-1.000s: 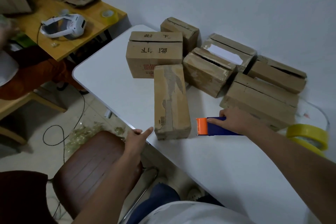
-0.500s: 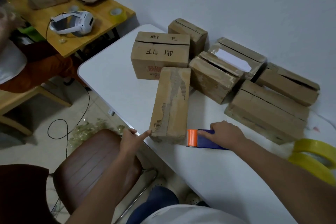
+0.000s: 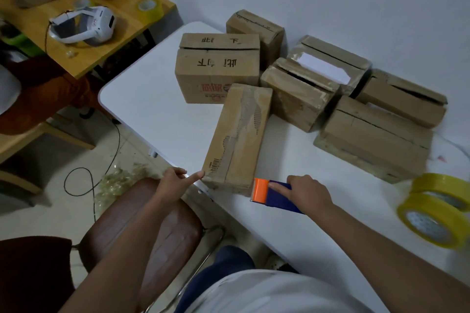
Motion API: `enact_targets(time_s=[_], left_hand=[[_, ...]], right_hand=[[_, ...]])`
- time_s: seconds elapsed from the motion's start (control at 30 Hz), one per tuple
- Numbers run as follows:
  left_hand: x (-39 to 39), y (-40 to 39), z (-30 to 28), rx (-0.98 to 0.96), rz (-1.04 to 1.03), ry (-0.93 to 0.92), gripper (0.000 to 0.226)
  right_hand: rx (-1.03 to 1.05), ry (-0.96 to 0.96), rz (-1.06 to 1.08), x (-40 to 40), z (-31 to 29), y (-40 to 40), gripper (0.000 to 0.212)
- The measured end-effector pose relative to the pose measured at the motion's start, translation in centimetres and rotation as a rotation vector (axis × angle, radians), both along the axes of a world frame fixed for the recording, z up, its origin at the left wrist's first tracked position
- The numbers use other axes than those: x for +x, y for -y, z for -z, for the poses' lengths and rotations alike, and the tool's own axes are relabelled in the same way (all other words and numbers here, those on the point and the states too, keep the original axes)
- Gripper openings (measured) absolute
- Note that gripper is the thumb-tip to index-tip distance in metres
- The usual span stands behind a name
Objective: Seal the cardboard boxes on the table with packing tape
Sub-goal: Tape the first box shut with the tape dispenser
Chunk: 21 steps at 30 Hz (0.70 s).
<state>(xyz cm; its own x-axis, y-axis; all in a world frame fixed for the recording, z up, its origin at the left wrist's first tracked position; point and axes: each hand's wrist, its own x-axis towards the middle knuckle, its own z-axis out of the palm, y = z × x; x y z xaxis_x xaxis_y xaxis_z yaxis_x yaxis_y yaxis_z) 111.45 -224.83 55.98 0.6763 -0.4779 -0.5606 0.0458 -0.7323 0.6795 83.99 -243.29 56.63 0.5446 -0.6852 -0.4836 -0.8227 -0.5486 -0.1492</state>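
A long, worn cardboard box (image 3: 239, 137) lies on the white table (image 3: 150, 99), its near end at the table's front edge. My left hand (image 3: 175, 180) touches the box's near left corner with an extended index finger. My right hand (image 3: 307, 192) grips a blue tape dispenser with an orange front (image 3: 273, 194), which rests on the table against the box's near right corner. Several other cardboard boxes (image 3: 218, 68) stand behind, some with flaps ajar.
Two yellow tape rolls (image 3: 432, 221) lie at the right edge of the table. A brown chair (image 3: 142, 231) stands below the table's front edge. A wooden desk (image 3: 106, 33) at left holds a white headset, a tape roll and cardboard. A cable crosses the floor.
The long box's near end has swung left toward the table's edge. My right hand slid the dispenser nearer and up to the box's corner. My left finger stayed at the box's corner.
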Motion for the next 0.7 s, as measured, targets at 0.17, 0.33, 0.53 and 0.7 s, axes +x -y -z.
enact_targets(time_s=[0.17,0.33,0.53,0.7], left_hand=[[1.0,-0.7,-0.3,-0.037,0.003,0.133,0.022],[1.1,-1.6,-0.9,0.095,0.184,0.525,0.044],[-2.9,-2.3,-1.7,-0.264,1.037,0.818,0.08],[-2.0,-1.2,-2.5,0.107,1.335,0.985,0.075]], right_hand=[[-0.004,-0.005,0.022,0.0,-0.1,-0.6,0.061],[0.005,-0.011,0.044,-0.2,-0.1,-0.9,0.06],[0.005,-0.001,0.062,-0.3,-0.2,-1.4,0.06],[-0.005,-0.011,0.054,0.1,-0.7,-1.3,0.067]])
